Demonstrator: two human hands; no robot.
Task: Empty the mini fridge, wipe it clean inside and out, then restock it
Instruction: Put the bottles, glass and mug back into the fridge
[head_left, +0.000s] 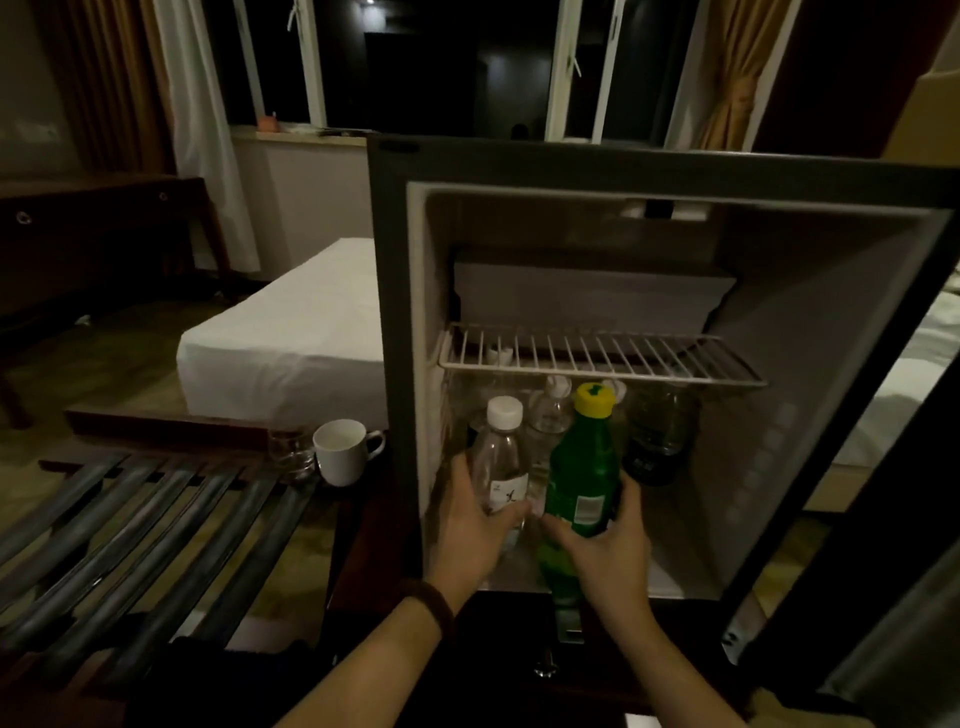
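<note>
mini fridge (831, 312) open | left hand (470, 540) fingers curled round clear bottle (501, 467) | right hand (605, 558) fingers gripping green bottle (579, 478)

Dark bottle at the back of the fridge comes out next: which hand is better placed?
Probably right: the right hand, holding the green bottle, is nearest the dark bottle; both hands are full.

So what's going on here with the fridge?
A person is reaching into the open mini fridge with both hands. The left hand grips a clear water bottle, the right hand grips a green bottle. More bottles stand behind them under the wire shelf. A white mug sits outside to the left.
</note>
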